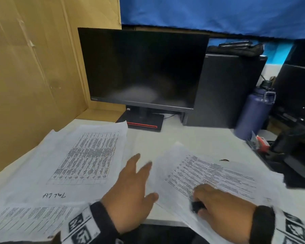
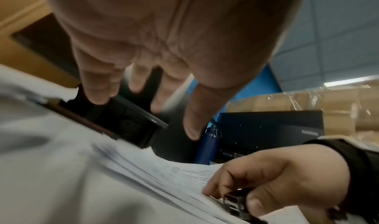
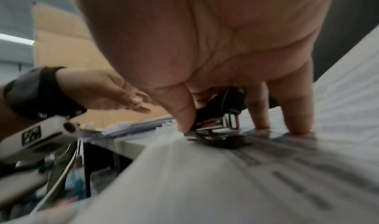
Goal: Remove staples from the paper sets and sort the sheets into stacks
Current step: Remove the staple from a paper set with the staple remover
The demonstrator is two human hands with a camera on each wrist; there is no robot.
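The right hand pinches a black metal-jawed staple remover on the printed white paper set; the left hand hovers slack-fingered just beside that set's left edge.

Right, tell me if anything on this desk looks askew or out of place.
The paper set under the right hand lies skewed, its near corner hanging past the desk edge. The right hand grips the staple remover against it; the left hand hovers open. Nothing looks spilled or torn.

monitor behind papers, bottle right, perhaps touching tower
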